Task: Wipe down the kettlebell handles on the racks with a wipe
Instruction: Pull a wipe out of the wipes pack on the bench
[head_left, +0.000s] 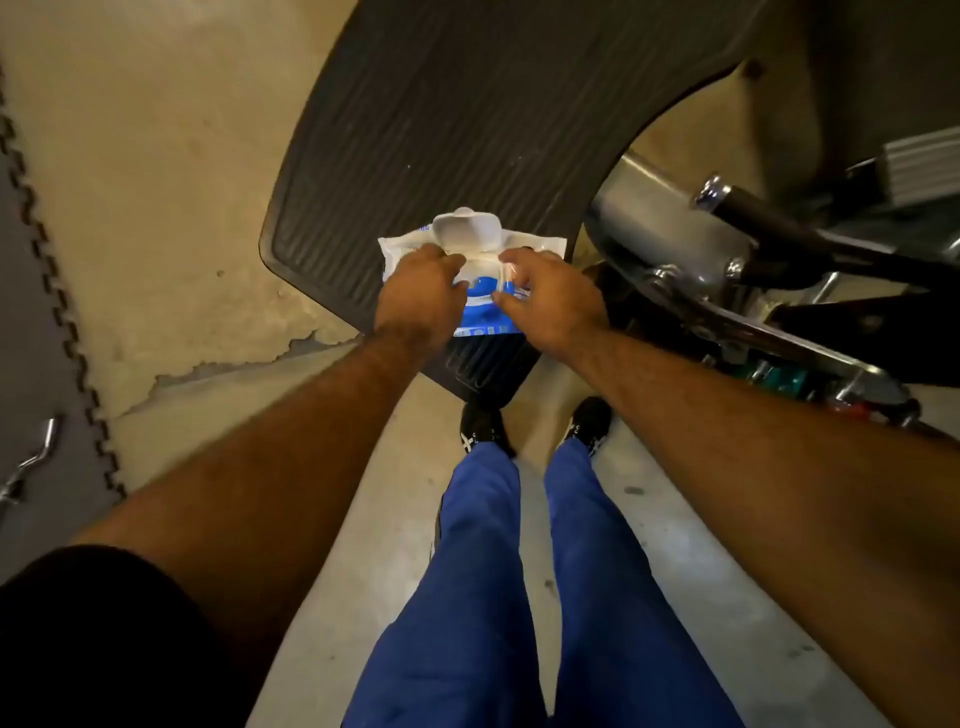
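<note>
A white and blue pack of wipes (470, 270) is held out in front of me above a black ribbed mat (441, 130). Its white flip lid (465, 231) stands open at the far end. My left hand (418, 291) grips the pack's left side. My right hand (550, 296) is at the pack's right side, with thumb and fingertips pinched at the opening; a thin white edge shows between them, but I cannot tell if it is a wipe. No kettlebell or rack is in view.
A chrome and black gym machine frame (727, 260) stands close on the right. Beige, chipped floor lies to the left, with dark interlocking tiles (31, 312) and a chrome bar (31, 457) at the far left. My blue trousers and black shoes (485, 428) are below.
</note>
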